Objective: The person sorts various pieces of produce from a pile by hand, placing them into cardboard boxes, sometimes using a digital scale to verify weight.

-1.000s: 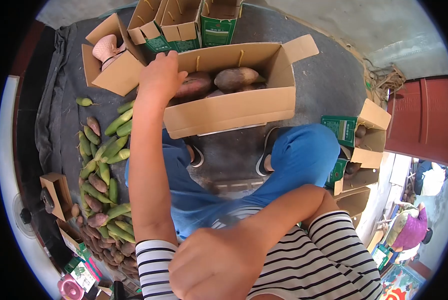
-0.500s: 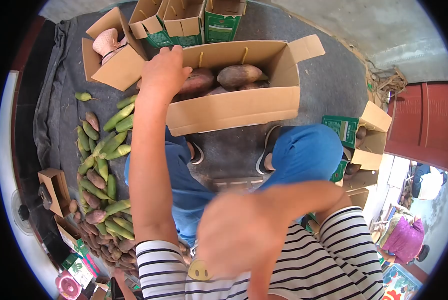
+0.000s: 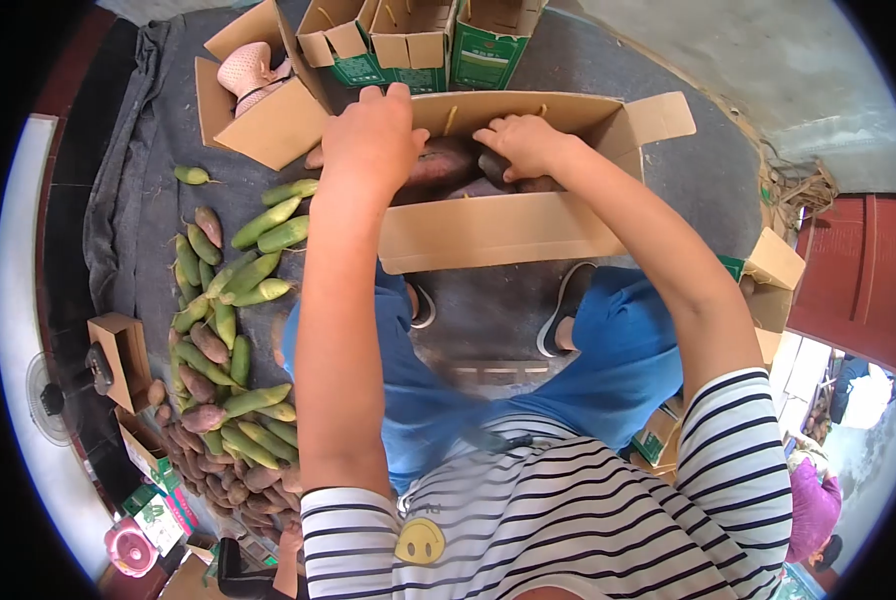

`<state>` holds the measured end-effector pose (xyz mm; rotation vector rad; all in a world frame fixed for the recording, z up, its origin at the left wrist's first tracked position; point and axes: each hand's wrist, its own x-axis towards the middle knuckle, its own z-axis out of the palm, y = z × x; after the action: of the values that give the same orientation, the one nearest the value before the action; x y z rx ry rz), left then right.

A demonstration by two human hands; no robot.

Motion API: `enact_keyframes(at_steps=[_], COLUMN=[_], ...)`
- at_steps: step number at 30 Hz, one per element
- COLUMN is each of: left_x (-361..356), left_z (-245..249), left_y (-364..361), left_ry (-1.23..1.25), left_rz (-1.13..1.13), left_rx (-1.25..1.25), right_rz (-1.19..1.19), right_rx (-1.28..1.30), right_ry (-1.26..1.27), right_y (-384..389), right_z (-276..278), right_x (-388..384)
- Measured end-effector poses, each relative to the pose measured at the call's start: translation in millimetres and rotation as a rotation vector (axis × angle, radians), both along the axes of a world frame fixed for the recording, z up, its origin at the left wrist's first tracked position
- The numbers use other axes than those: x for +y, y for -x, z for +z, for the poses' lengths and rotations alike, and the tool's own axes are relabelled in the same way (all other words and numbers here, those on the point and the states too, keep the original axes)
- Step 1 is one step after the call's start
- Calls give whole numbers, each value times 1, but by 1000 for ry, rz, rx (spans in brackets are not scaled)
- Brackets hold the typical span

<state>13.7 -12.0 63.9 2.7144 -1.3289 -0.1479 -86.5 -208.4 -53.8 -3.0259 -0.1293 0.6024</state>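
A long open cardboard box (image 3: pixel 508 232) stands in front of me, with large reddish-purple root vegetables (image 3: pixel 443 168) inside. At its left end, my left hand (image 3: pixel 368 140) is closed over the box's edge; the fingertips are partly hidden. My right hand (image 3: pixel 528 145) reaches into the box, its fingers curled over a dark root vegetable (image 3: pixel 494 166) near the middle. Yellow cord handles (image 3: pixel 451 120) show on the far wall. The right end flap (image 3: pixel 665 117) is folded outward.
Green radishes (image 3: pixel 258 270) and a heap of brownish-red roots (image 3: pixel 253 495) lie to the left. Green-fronted cartons (image 3: pixel 488 55) stand at the back, beside a box (image 3: pixel 278 125) holding pink fabric. More cartons (image 3: pixel 773 275) are on the right. A person in purple (image 3: pixel 813 505) is at far right.
My right hand has moved from close to my chest forward into the box, onto a dark root vegetable. My left hand stays at the box's left end. The view has shifted slightly.
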Motion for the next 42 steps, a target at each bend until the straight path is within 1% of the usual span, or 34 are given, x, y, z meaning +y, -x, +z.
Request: enact_keyframes(at_steps=[4,7,10,13,16,19,20,22,24,25,26,27,28,29,31,33,34,35,38,40,41,42], left_x=[1,3,3,5,2,2,-1,-8,-17,-14,-11,-13,-14,-9,-7,-17,-22,-41,-28,18,22,20], left_z=[3,5,7,6,1,-1,1,0,10,22,33,37,40,49,50,35,28,5,12,48,54,51], left_y=[-1,0,1,2,1,3,5,6,6,10,14,13,11,14,11,-9,-20,-48,-39,-12,-11,-13], left_ry=[9,7,1,14,88,178,209,446,755,879,1005,1122,1237,1255,1364,1371,1373,1316,1306,1351,1292,1330], left_rz=[14,16,26,26,12,20,31,67,102,92,79,74,68,83,83,125,152,229,275,197,233,224], left_rx=[7,3,-1,-5,-35,-86,-107,-224,-363,-323,-282,-331,-382,-466,-493,-658,-740,-929,-775,-381,-456,-452], right_rz=[-25,5,6,-66,-162,-375,-450,-550,-577,-582,-638,-692,-753,-680,-512,-316,-293,-275,-231,-179,-156,-131], right_rx=[124,90,-3,-140,-365,-420,-432,-529,-578,-603,-631,-663,-662,-694,-712,-687,-653,-620,-528,-484,-460,-437], right_ry=[-32,-61,-169,-318,-515,-729,-743,-966,-1157,-1123,-1195,-1269,-1413,-1381,-1311,-1243,-1235,-1225,-1181,-1139,-1115,-1090], right_y=[-8,-5,8,28,50,59,59,53,40,33,23,13,2,-13,-39,-61,-73,-85,-120,-149,-161,-166], right_z=[-20,-20,-10,-5,3,28,41,49,76,94,100,107,109,110,115,124,117,110,77,55,45,44], right_x=[0,-3,-10,-27,-38,-28,-22,-16,-5,3,9,16,22,31,69,116,136,156,204,243,259,267])
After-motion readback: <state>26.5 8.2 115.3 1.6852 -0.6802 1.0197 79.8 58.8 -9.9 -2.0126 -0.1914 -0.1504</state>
